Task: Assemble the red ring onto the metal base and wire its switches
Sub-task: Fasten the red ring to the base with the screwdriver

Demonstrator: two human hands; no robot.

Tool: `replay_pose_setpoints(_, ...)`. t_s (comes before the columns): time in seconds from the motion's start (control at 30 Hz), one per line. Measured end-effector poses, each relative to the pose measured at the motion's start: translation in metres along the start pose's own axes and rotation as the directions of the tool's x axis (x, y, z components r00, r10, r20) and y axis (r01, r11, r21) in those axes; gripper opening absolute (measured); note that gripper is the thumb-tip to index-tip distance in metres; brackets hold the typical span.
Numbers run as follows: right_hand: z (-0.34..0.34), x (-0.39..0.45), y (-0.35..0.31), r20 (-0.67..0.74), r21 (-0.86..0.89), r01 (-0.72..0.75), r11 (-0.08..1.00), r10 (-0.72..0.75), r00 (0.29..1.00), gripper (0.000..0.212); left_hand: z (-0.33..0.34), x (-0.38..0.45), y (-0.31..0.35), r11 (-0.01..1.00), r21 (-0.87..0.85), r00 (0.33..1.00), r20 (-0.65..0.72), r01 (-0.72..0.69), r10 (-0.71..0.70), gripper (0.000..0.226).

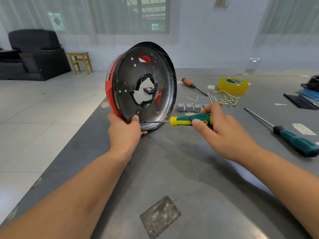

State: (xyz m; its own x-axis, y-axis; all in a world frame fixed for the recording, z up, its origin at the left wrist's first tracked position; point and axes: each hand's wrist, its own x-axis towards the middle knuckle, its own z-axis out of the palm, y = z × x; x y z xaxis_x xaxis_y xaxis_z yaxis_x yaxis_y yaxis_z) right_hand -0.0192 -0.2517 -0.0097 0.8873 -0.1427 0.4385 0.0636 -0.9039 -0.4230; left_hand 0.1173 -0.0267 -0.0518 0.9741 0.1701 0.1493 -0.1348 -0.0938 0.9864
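The round metal base [126,94] stands on its edge on the grey table, its dark inner face turned toward me. The red ring [109,87] sits against its far left side and shows through some holes. My left hand [125,131] grips the lower rim of base and ring. My right hand [222,130] holds a green and yellow screwdriver [189,119] level, its tip touching a screw at the base's bottom edge. Several grey switches [189,107] lie in a row behind my right hand, next to loose wire pieces [224,99].
A long green-handled screwdriver [293,140] lies at the right, an orange-handled one [193,85] behind the base. A yellow tape roll [233,85] sits further back. Dark parts [309,94] rest at the far right edge. The table's left edge drops to a tiled floor.
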Motion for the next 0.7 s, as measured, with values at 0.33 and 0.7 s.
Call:
replay_pose_setpoints(0.33,0.001,0.005,0.003,0.145,0.307,-0.205,0.929,0.167,0.975,0.016,0.001,-0.002,0.001,1.0,-0.021,1.0,-0.009,-0.004,0.004,0.025)
replay_pose_setpoints(0.7,0.002,0.002,-0.014,-0.011,0.043,-0.3,0.953,0.3,0.954,0.075,0.001,-0.006,0.004,1.0,-0.01,0.999,0.023,-0.028,0.028,0.026)
